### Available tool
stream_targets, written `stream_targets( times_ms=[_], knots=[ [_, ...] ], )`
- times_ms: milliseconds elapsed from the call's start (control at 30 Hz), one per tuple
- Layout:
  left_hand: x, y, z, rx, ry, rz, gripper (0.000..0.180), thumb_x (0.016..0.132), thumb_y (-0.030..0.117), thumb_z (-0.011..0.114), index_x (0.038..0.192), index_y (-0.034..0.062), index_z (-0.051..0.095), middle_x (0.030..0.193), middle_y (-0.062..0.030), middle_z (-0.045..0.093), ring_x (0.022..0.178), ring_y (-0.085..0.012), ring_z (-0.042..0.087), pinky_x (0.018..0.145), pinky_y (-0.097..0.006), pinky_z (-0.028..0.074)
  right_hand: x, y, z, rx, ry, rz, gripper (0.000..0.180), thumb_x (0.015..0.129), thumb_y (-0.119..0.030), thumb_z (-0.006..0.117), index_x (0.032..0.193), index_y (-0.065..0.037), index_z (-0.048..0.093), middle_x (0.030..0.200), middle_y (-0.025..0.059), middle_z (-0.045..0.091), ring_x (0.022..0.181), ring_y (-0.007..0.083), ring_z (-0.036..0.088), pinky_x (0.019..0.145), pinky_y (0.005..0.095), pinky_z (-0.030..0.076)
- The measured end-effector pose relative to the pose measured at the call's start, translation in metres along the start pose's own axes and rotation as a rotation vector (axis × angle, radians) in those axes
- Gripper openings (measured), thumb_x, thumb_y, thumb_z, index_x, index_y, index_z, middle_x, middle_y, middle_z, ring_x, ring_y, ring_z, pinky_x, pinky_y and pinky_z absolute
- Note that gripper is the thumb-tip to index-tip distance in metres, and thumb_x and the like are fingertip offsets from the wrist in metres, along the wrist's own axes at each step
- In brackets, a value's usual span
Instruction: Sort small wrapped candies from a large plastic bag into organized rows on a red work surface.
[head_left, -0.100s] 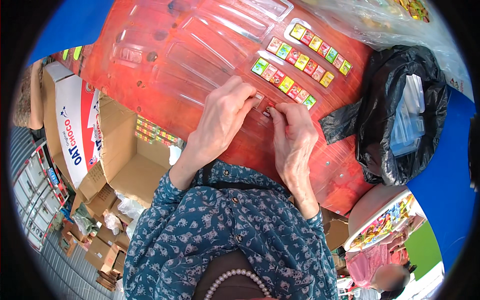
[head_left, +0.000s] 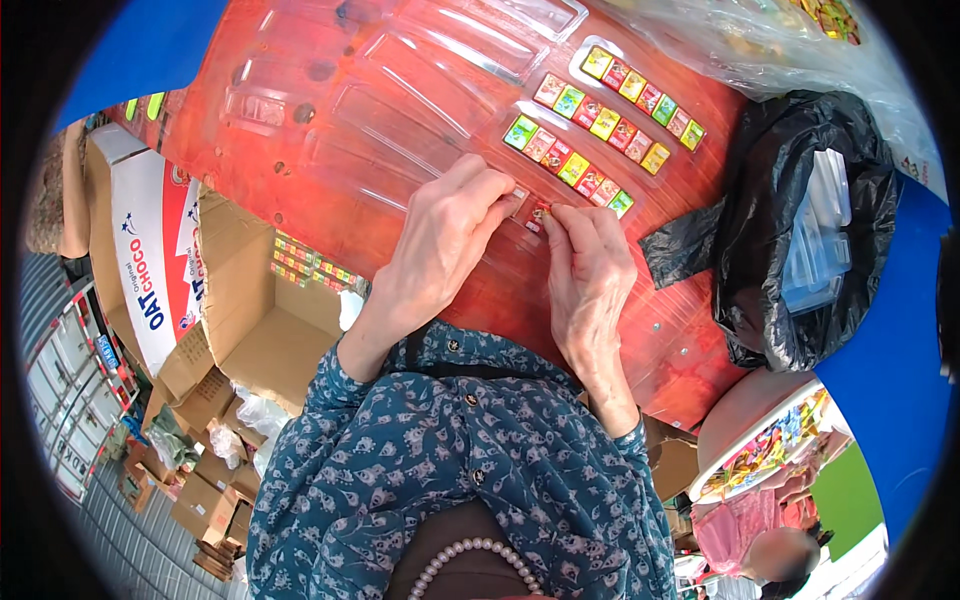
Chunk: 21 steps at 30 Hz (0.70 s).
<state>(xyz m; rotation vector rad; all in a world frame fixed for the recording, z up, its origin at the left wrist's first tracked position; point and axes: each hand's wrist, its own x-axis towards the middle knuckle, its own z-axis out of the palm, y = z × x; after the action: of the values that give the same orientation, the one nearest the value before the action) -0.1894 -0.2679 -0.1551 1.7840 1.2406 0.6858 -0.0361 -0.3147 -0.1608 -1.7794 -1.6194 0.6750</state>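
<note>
My left hand (head_left: 448, 225) is closed, thumb and fingers pinched on a small pale square piece (head_left: 516, 201). Close beside it my right hand (head_left: 592, 280) pinches a small red square packet (head_left: 539, 213). Both pieces are partly covered by fingertips, so what is inside them cannot be told. Just beyond my hands, a clear plastic tray (head_left: 566, 166) holds a row of small red, yellow and green square packets. Two more such filled rows lie behind it, a middle row (head_left: 602, 122) and a far row (head_left: 643, 95).
Several bare clear trays (head_left: 400, 130) lie across the red table (head_left: 330, 215). At right stands a black plastic bag (head_left: 740, 250) with clear trays inside, above a white tub (head_left: 720, 440) of colourful wrapped pieces. An open cardboard box (head_left: 285, 340) is at left. A person (head_left: 745, 535) shows lower right.
My right fingertips have shifted very slightly, and a little more of the red packet shows. Otherwise the scene stays the same.
</note>
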Motion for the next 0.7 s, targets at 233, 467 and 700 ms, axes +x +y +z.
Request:
stream_targets(
  times_ms=[233, 467, 700],
  knots=[
    [-0.0024, 0.0069, 0.0031, 0.005, -0.019, -0.007, 0.026, 0.076, -0.007, 0.065, 0.101, -0.0035, 0.060, 0.090, -0.0142, 0.057, 0.081, -0.0294, 0.062, 0.068, -0.034, 0.050, -0.0010, -0.0001, -0.0036, -0.081, -0.020, -0.037, 0.010, 0.079, 0.000, 0.067, 0.089, 0.000, 0.066, 0.079, 0.0113, 0.058, 0.070, 0.0263, 0.060, 0.062, 0.0332, 0.049],
    [-0.0044, 0.0049, 0.0042, 0.021, -0.038, -0.020, 0.030, 0.076, -0.008, 0.065, 0.105, -0.0033, 0.058, 0.093, -0.0142, 0.056, 0.082, -0.0297, 0.061, 0.068, -0.034, 0.050, 0.0000, 0.0018, -0.0032, -0.037, -0.050, -0.060, 0.022, 0.072, -0.002, 0.070, 0.093, -0.001, 0.064, 0.082, 0.0104, 0.055, 0.078, 0.0279, 0.057, 0.063, 0.0364, 0.048],
    [-0.0073, 0.0073, 0.0037, 0.057, -0.010, -0.006, 0.030, 0.076, -0.008, 0.064, 0.105, -0.0029, 0.058, 0.093, -0.0142, 0.056, 0.083, -0.0302, 0.061, 0.068, -0.035, 0.050, -0.0055, -0.0037, 0.0012, -0.094, -0.050, -0.048, 0.021, 0.073, 0.000, 0.072, 0.092, 0.001, 0.065, 0.082, 0.0114, 0.058, 0.076, 0.0263, 0.058, 0.065, 0.0337, 0.048]
  ],
)
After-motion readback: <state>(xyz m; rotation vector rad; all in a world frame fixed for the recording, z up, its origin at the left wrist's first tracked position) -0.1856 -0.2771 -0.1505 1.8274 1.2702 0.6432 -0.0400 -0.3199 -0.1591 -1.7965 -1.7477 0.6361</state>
